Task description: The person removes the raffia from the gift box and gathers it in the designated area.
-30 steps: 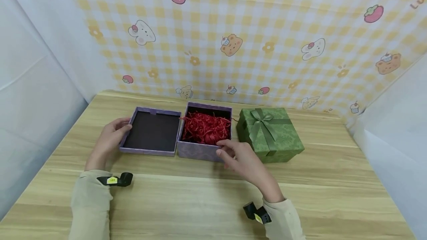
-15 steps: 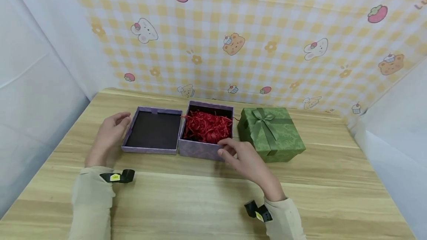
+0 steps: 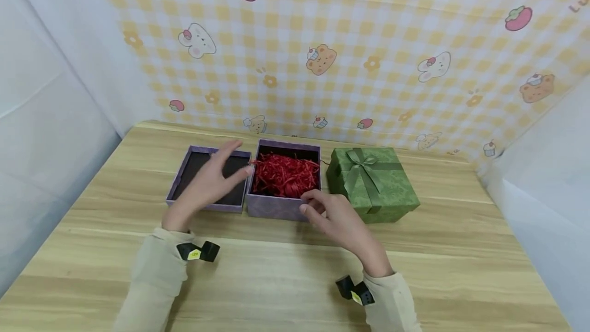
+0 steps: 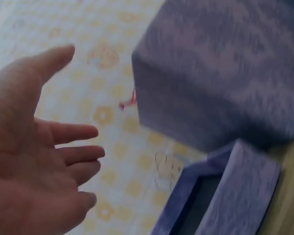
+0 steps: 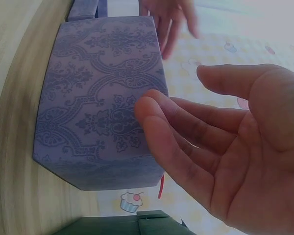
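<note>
A purple patterned box [image 3: 276, 206] stands uncovered on the table, filled with red shredded paper [image 3: 286, 174]. Left of it lies its shallow purple lid [image 3: 226, 208], dark inside facing up. Above the lid my left hand [image 3: 205, 183] hovers, slightly blurred, thumb and fingers spread and holding nothing. In the left wrist view the same hand [image 4: 44, 161] is apart from the box. My right hand [image 3: 338, 219] is at the box's front right corner, fingers loosely bent, thumb apart. The right wrist view shows its fingertips [image 5: 149, 105] at the box wall; contact is hard to tell.
To the right of the purple box stands a closed green gift box [image 3: 392, 183] with a ribbon bow [image 3: 364, 168]. Behind the wooden table [image 3: 276, 281] hangs a yellow checked cloth [image 3: 276, 40]. White fabric [image 3: 50, 117] borders the left side.
My left hand has left the lid's left edge and moved right, over the lid toward the purple box. The right hand has stayed at the box's front corner.
</note>
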The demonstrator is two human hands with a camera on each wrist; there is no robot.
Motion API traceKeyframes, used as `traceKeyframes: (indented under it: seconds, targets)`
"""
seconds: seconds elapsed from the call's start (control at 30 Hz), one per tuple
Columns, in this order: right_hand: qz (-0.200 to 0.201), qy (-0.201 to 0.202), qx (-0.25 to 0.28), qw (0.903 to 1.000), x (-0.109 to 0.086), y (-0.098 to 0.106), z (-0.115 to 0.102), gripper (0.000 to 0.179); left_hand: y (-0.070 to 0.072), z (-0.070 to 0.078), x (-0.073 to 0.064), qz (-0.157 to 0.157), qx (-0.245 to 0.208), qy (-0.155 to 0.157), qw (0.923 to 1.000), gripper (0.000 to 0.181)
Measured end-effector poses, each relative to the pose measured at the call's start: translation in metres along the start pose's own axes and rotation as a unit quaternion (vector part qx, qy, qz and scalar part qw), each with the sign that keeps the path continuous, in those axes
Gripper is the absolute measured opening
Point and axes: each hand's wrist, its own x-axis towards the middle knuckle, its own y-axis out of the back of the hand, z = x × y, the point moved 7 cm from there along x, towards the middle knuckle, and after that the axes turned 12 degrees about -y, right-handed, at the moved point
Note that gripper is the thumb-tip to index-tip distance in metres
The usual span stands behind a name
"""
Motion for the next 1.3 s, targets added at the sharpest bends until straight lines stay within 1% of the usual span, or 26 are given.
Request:
traceKeyframes:
  seconds: [0.03, 0.1, 0.17, 0.23, 0.3, 0.43, 0.6, 0.9, 0.97, 1.07, 1.17, 1.3]
  targets:
    - [0.000, 0.001, 0.000, 1.0000, 0.000, 0.000, 0.000, 0.027, -0.007, 0.002, 0.001, -0.022, -0.005, 0.003, 0.9997, 0.086]
    - [0.002, 0.001, -0.002, 1.0000, 0.001, 0.000, 0.000, 0.027, -0.018, 0.006, 0.001, -0.057, -0.014, 0.007, 0.9982, 0.100]
    - [0.003, 0.000, -0.003, 1.0000, 0.001, 0.000, 0.001, 0.027, -0.028, 0.008, 0.001, -0.079, -0.023, 0.008, 0.9966, 0.113]
    - [0.003, 0.000, -0.004, 1.0000, 0.001, 0.000, 0.001, 0.027, -0.036, 0.008, 0.001, -0.091, -0.031, 0.009, 0.9954, 0.121]
    - [0.003, 0.000, -0.005, 1.0000, 0.001, 0.000, 0.001, 0.026, -0.042, 0.009, 0.002, -0.097, -0.042, 0.006, 0.9944, 0.125]
    - [0.004, 0.002, -0.008, 1.0000, 0.001, 0.001, 0.001, 0.026, -0.053, 0.011, 0.003, -0.111, -0.065, -0.001, 0.9917, 0.124]
    - [0.004, 0.003, -0.008, 1.0000, 0.001, 0.001, 0.001, 0.026, -0.055, 0.011, 0.003, -0.110, -0.073, -0.008, 0.9912, 0.120]
    - [0.009, 0.004, -0.009, 0.9999, 0.001, 0.001, 0.001, 0.026, -0.055, 0.007, 0.004, -0.113, -0.044, -0.019, 0.9924, 0.116]
    - [0.009, 0.004, -0.009, 0.9999, 0.002, 0.001, 0.001, 0.025, -0.055, 0.008, 0.004, -0.113, -0.040, -0.020, 0.9926, 0.117]
    - [0.009, 0.004, -0.008, 0.9999, 0.002, 0.001, 0.001, 0.025, -0.055, 0.011, 0.004, -0.112, -0.030, -0.031, 0.9927, 0.116]
    - [0.008, 0.004, -0.007, 0.9999, 0.002, 0.000, 0.001, 0.025, -0.056, 0.015, 0.004, -0.114, -0.017, -0.040, 0.9925, 0.109]
    - [0.008, 0.002, -0.008, 0.9999, 0.003, -0.001, 0.002, 0.025, -0.056, 0.019, 0.004, -0.112, 0.000, -0.039, 0.9930, 0.093]
